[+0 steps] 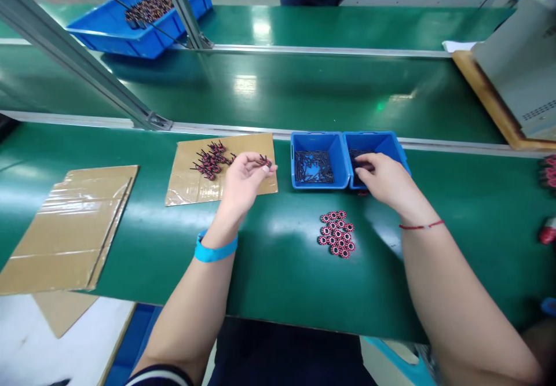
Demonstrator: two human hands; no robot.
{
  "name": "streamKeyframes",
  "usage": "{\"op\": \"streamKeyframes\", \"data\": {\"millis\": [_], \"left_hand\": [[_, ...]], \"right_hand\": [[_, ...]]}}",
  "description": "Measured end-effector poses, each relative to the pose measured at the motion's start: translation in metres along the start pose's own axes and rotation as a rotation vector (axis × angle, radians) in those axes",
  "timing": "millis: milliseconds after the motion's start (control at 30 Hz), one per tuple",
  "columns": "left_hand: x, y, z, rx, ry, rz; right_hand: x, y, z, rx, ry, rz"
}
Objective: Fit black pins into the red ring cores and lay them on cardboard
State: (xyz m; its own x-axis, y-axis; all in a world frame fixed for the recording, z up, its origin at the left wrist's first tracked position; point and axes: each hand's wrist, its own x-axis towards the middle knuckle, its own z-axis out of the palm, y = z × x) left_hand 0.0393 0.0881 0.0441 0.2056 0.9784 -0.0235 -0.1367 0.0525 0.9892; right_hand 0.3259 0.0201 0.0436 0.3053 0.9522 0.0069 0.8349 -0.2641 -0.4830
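Note:
Between the thumb and fingers of my left hand (pixel 245 179) is a small red-and-black ring with black pins (pixel 264 161), above the right edge of a cardboard sheet (pixel 186 186). On that sheet lies a pile of similar rings with dark pins (pixel 211 160). My right hand (pixel 382 179) reaches into the right blue bin (pixel 397 149), its thumb and fingers curled in a pinch; whatever they grip is too small to make out. Thin black pins (pixel 313 167) fill the bottom of the left blue bin (pixel 341 157). Nearer me, a cluster of red-and-black rings (pixel 336 234) lies flat on the green table (pixel 282 270).
More cardboard sheets (pixel 61 230) are stacked at the left. Slanted metal posts (pixel 99 67) rise behind. A large blue tray (pixel 143 41) of small parts stands at the back left. At the right back is a grey case (pixel 521 62) on a wooden board (pixel 486 102).

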Motion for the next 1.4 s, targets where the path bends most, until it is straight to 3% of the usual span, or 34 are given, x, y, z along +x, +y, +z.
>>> {"op": "streamKeyframes", "data": {"millis": [100, 200, 267, 467, 533, 567, 600, 733, 800, 867, 1100, 1233, 1333, 1400], "left_hand": [[0.012, -0.008, -0.018, 0.438, 0.08, 0.045], [0.015, -0.015, -0.028, 0.984, 0.13, 0.082], [0.014, -0.016, -0.032, 1.225, 0.16, 0.089], [0.007, -0.004, -0.03, 1.428, 0.287, 0.085], [0.002, 0.0, -0.022, 1.376, 0.282, 0.166], [-0.002, 0.001, -0.016, 1.322, 0.221, 0.205], [-0.007, 0.001, -0.009, 1.254, 0.11, 0.23], [-0.03, -0.011, 0.021, 0.962, -0.568, 0.207], [-0.039, -0.021, 0.034, 0.917, -0.714, 0.24], [-0.046, -0.03, 0.043, 0.923, -0.744, 0.271], [-0.051, -0.044, 0.059, 0.847, -0.673, 0.282], [-0.049, -0.037, 0.057, 0.404, -0.545, 0.021], [-0.051, -0.025, 0.056, -0.023, -0.497, -0.186], [-0.054, -0.016, 0.055, -0.183, -0.497, -0.257]], "right_hand": [[0.018, -0.003, 0.002, -0.165, -0.139, -0.003], [0.028, -0.006, 0.005, -0.158, -0.142, 0.035], [0.03, -0.005, 0.006, -0.135, -0.131, 0.048], [0.022, 0.001, 0.003, 0.026, -0.056, 0.028], [0.018, 0.001, 0.001, 0.078, -0.019, 0.023], [0.017, 0.001, 0.0, 0.101, -0.003, 0.021], [0.016, 0.001, 0.0, 0.12, 0.013, 0.02], [0.01, 0.002, 0.0, 0.2, 0.08, 0.019], [0.006, 0.002, 0.0, 0.287, 0.127, 0.025], [-0.001, 0.001, -0.001, 0.381, 0.166, 0.036], [-0.034, -0.007, -0.004, 0.656, 0.259, 0.043], [-0.056, -0.023, -0.004, 0.916, 0.204, 0.015], [-0.07, -0.037, -0.005, 0.986, 0.107, -0.033], [-0.076, -0.045, -0.005, 0.989, 0.025, -0.056]]}}
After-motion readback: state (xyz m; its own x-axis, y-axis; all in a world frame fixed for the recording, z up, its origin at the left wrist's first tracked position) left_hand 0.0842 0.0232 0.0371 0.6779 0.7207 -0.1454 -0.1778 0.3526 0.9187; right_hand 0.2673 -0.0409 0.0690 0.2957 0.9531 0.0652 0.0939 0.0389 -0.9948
